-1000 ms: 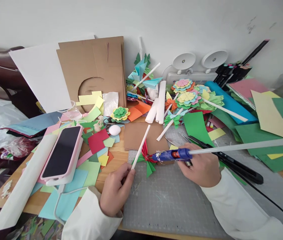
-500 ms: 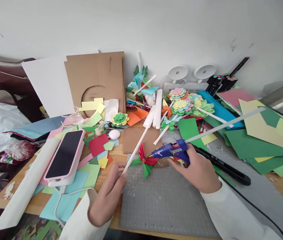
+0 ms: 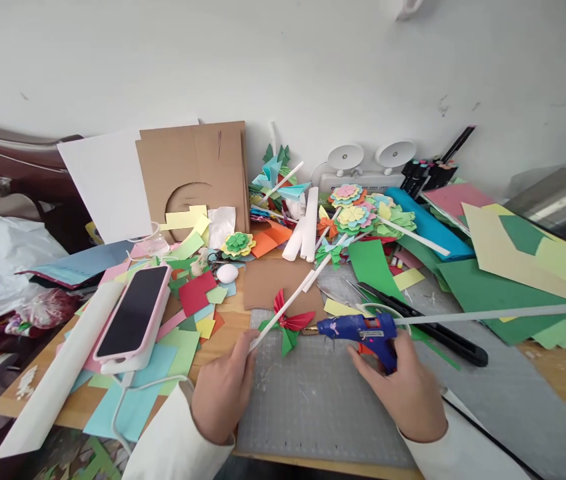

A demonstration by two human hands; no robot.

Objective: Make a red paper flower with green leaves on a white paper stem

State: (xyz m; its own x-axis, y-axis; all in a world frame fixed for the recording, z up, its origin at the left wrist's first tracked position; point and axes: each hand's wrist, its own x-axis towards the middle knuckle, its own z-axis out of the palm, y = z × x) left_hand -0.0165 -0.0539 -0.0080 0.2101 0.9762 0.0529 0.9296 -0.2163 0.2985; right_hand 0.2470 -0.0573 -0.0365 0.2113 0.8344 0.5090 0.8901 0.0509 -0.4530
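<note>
My left hand (image 3: 225, 383) is closed around the lower end of a thin white paper stick (image 3: 299, 297), which slants up and away to the right. The stick passes in front of a folded red and green paper flower (image 3: 290, 319) above the grey cutting mat (image 3: 307, 407). My right hand (image 3: 397, 387) grips the handle of a blue hot glue gun (image 3: 357, 331). Its nozzle points left and its tip is close to the flower's right-hand petals; whether they touch I cannot tell. A long whitish glue stick (image 3: 497, 313) juts from the gun's back.
A black flat tool (image 3: 427, 327) lies behind the gun. Paper flowers (image 3: 355, 217), white paper rolls (image 3: 307, 227) and cardboard sheets (image 3: 195, 160) are at the back. A phone (image 3: 133, 317) rests left among paper scraps, with green paper (image 3: 493, 293) stacked right.
My right hand has moved the glue gun right and down, levelling it and drawing the nozzle off the flower's middle. The stick has turned lower, across the flower. The view has shifted slightly.
</note>
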